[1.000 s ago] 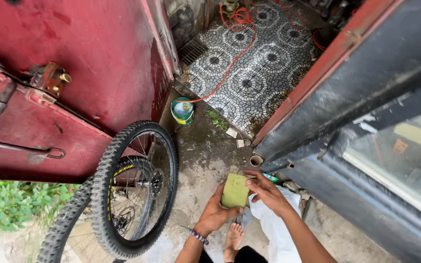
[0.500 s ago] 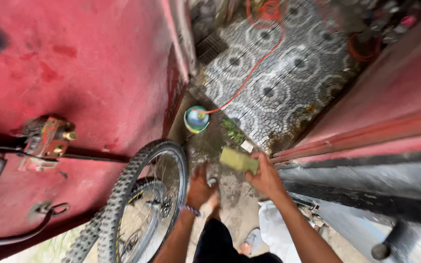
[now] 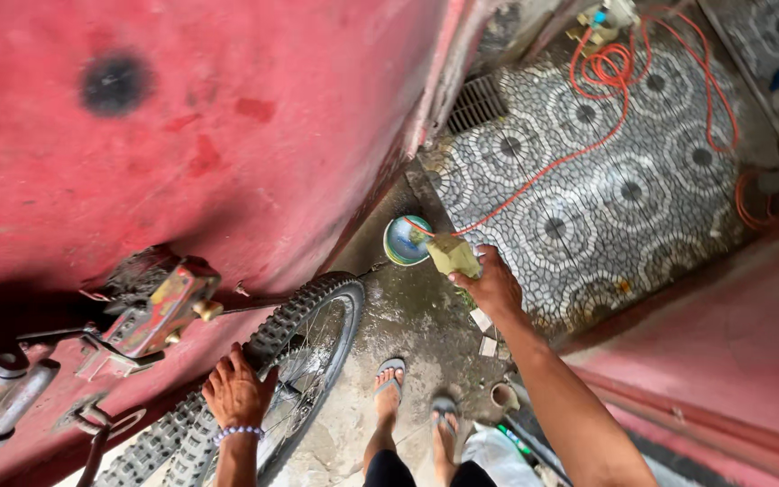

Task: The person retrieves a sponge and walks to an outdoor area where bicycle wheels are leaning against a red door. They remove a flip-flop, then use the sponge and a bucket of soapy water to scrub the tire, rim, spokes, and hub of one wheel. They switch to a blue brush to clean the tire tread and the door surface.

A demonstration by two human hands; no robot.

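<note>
The person stands in a narrow gap between a red metal gate on the left and a red-painted edge at lower right, with a strip of wet concrete floor underfoot. Ahead the concrete ends at a patterned mosaic floor, which opens out wide; an orange hose loops across it and a drain grate sits by the gate's edge.

A bicycle wheel with a knobby tyre leans against the gate, taking up much of the concrete strip beside the person's sandalled feet.

The left hand rests on top of the tyre, fingers curled loosely over the tread, a beaded bracelet at the wrist.

The right hand is stretched forward, its fingers closed around a yellow-green sponge. The sponge is held out above the floor, just beside a small round bowl that stands where concrete meets mosaic; it seems to overlap the bowl's rim, though whether it touches cannot be told from this angle.

A rusty latch juts from the gate at lower left, near the wheel.
</note>
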